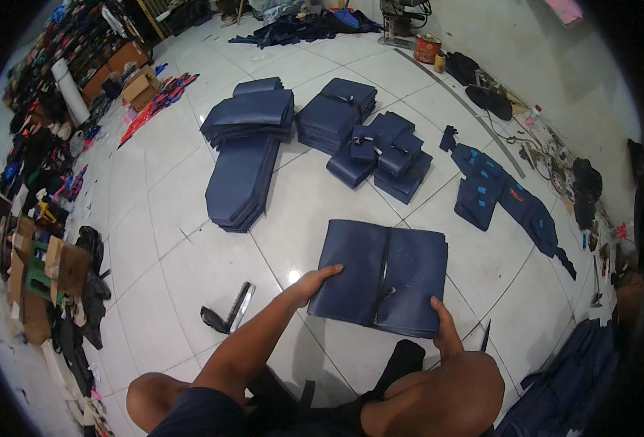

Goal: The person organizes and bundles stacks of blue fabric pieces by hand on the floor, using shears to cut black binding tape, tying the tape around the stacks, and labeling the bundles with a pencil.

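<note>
A navy blue bundle of flat cut panels (355,266) is in front of me, tied round its middle with a black strip (385,262). White chalk-like marks show on its right half. My left hand (317,282) grips its left edge, thumb on top. At the lower right edge, my right hand (446,324) is closed on the same bundle, with its other fingers hidden underneath. Just beyond lie several smaller tied navy bundles (398,149) and a thicker tied stack (336,109). To their left, loose panels (248,113) lie across a long stack with angled corners (238,178).
Black strips (238,309) lie on the tiles left of my arm. Navy pieces with light-blue patches (482,182) spread at the right. A long metal ruler (475,116), cables and a red can (427,49) line the right wall. Cardboard boxes (67,266) and fabric heaps crowd the left.
</note>
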`<move>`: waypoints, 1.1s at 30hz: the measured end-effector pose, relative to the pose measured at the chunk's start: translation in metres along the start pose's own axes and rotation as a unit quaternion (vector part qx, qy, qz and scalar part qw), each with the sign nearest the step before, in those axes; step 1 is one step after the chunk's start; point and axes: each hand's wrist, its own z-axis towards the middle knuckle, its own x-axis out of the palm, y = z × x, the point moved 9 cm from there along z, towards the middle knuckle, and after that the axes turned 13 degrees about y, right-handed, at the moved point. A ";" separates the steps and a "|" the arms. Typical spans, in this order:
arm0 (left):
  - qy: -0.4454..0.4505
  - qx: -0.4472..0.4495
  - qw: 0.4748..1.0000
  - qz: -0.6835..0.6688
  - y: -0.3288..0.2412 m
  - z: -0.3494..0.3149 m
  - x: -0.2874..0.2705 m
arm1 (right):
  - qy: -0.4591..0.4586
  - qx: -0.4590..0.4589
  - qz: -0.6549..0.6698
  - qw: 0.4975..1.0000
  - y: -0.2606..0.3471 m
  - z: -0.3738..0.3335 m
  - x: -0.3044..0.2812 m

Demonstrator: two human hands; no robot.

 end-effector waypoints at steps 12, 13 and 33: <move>0.011 0.051 0.997 -0.064 -0.014 0.014 -0.019 | 0.025 -0.022 0.012 0.999 0.013 0.041 -0.001; 0.009 0.048 0.997 -0.052 -0.025 0.022 -0.021 | 0.028 -0.030 0.020 0.999 0.019 0.046 -0.002; -0.060 -0.309 0.731 0.605 0.031 -0.212 -0.190 | -0.286 -0.241 -0.297 0.879 0.106 0.009 -0.079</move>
